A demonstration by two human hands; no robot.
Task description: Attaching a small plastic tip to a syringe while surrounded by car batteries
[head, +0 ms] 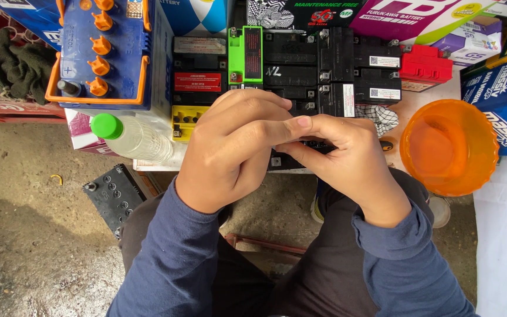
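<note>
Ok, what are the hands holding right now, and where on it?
Both the left hand and right hand close over a small black battery at its top edge; the fingers hide the exact grip.

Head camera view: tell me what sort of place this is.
Probably a battery repair or sales shop. Small black batteries crowd the bench under both hands, a big blue battery with orange caps stands left, and boxed batteries line the back.
</note>
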